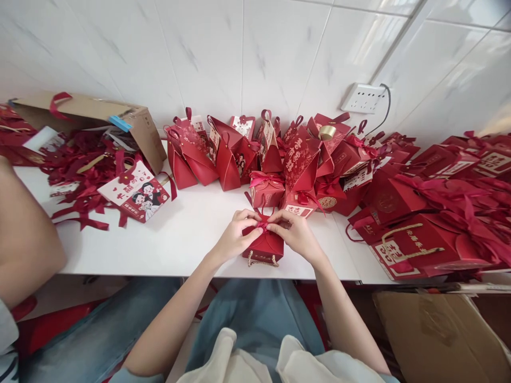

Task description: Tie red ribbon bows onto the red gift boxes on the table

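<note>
1. A white tiled wall (207,58) runs along the back, with a socket strip (360,98) and a dark cord on it.
2. Against it stands a white table (195,239); a brown cardboard box (435,335) sits below its edge on the right.
3. Red boxes with ribbons (451,239) are piled over the table's right end, one showing a rope handle.
4. More red gift boxes (301,159) crowd together along the wall, many with loops on top.
5. On the left, an open carton (147,133) lies beside a heap of red ribbons (85,159); another person's bent arm (24,234) is near it.
6. A printed box (147,199) with a cartoon couple rests by the heap.
7. The small red box (263,248) is at the table's front edge, between the hands, rope handle facing the person.
8. The left hand (238,234) and right hand (294,233) meet over its top, thumbs and forefingers pinching the red ribbon (262,220).
9. A gold-coloured roll (327,132) sits among the boxes behind.
</note>
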`<state>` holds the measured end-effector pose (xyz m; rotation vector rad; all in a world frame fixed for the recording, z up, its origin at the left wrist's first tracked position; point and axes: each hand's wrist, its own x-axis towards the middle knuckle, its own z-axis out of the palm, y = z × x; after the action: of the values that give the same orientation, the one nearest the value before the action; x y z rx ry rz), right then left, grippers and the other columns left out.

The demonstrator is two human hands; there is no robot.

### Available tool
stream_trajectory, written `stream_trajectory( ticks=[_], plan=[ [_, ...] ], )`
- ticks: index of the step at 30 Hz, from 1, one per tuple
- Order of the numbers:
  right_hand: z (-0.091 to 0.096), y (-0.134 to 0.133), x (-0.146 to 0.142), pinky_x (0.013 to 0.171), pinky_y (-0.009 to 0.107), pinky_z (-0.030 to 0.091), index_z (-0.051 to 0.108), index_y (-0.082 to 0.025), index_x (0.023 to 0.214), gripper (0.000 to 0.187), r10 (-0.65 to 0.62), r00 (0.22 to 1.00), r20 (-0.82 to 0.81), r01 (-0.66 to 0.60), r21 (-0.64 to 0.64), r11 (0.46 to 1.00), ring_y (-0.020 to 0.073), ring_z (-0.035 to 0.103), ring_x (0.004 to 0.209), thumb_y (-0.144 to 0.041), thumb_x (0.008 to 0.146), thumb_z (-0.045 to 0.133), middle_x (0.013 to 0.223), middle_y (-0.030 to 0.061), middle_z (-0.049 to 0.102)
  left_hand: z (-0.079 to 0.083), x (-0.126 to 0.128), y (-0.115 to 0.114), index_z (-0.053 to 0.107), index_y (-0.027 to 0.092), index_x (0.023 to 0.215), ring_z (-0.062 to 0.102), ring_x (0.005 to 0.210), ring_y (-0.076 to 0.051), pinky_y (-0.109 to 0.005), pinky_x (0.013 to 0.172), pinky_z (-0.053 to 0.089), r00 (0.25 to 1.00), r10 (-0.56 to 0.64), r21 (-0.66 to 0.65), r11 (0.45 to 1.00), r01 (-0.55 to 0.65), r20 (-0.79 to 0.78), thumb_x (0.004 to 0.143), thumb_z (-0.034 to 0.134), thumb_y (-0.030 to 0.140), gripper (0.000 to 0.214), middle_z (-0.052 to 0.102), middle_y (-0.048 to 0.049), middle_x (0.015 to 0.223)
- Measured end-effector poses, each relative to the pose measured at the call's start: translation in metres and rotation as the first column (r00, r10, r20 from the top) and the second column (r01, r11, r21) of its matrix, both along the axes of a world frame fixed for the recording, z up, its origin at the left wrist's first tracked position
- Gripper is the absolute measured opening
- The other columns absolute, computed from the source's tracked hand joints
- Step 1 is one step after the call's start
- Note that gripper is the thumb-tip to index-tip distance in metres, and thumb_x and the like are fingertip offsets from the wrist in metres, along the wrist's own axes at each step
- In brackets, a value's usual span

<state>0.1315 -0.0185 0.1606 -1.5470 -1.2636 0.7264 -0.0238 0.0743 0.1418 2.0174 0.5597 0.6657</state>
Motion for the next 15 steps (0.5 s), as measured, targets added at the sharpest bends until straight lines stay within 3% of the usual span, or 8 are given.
stream_trajectory(
  ticks=[7, 9, 12, 15],
  plan=[
    [0.003, 0.0, 0.001, 0.071, 0.031, 0.051, 0.062, -0.021, 0.079, 0.006, -0.01, 0.988, 0.154, 0.004, 0.042, 0.999, 0.0171, 0.064, 0.073, -0.023, 0.082, 0.057, 0.077, 0.0005, 0.069, 0.002, 0.007, -0.005, 0.066, 0.021, 0.068, 0.051, 0.108, -0.023, -0.043, 0.101, 0.038, 0.999, 0.037, -0.127, 0.991, -0.037, -0.005, 0.084, 0.056, 0.032, 0.022, 0.06, -0.0056, 0.102],
    [0.001, -0.004, -0.002, 0.08, 0.035, 0.051, 0.063, -0.022, 0.082, 0.007, -0.095, 0.954, 0.283, 0.053, 0.153, 0.987, 0.0202, 0.064, 0.085, -0.022, 0.084, 0.057, 0.087, 0.0042, 0.069, 0.0, 0.009, -0.006, 0.066, 0.02, 0.067, 0.052, 0.107, -0.023, -0.042, 0.101, 0.038, 0.997, 0.075, -0.155, 0.985, -0.071, 0.02, 0.085, 0.055, 0.031, 0.024, 0.059, -0.0057, 0.101],
    [-0.003, -0.015, -0.008, 0.091, 0.043, 0.046, 0.065, -0.022, 0.083, 0.008, -0.288, 0.852, 0.437, 0.131, 0.354, 0.926, 0.0253, 0.058, 0.103, -0.024, 0.086, 0.059, 0.105, 0.0102, 0.064, -0.002, 0.009, -0.007, 0.063, 0.019, 0.063, 0.054, 0.105, -0.022, -0.039, 0.098, 0.04, 0.99, 0.125, -0.183, 0.977, -0.112, 0.064, 0.085, 0.054, 0.031, 0.027, 0.059, -0.0056, 0.099],
    [-0.009, -0.026, -0.014, 0.088, 0.045, 0.047, 0.067, -0.022, 0.079, 0.01, -0.329, 0.796, 0.507, 0.138, 0.377, 0.916, 0.0269, 0.056, 0.103, -0.025, 0.086, 0.06, 0.108, 0.0112, 0.061, -0.002, 0.009, -0.008, 0.063, 0.018, 0.062, 0.056, 0.102, -0.022, -0.039, 0.096, 0.042, 0.986, 0.144, -0.19, 0.974, -0.125, 0.086, 0.084, 0.054, 0.029, 0.026, 0.06, -0.006, 0.098]
  ],
)
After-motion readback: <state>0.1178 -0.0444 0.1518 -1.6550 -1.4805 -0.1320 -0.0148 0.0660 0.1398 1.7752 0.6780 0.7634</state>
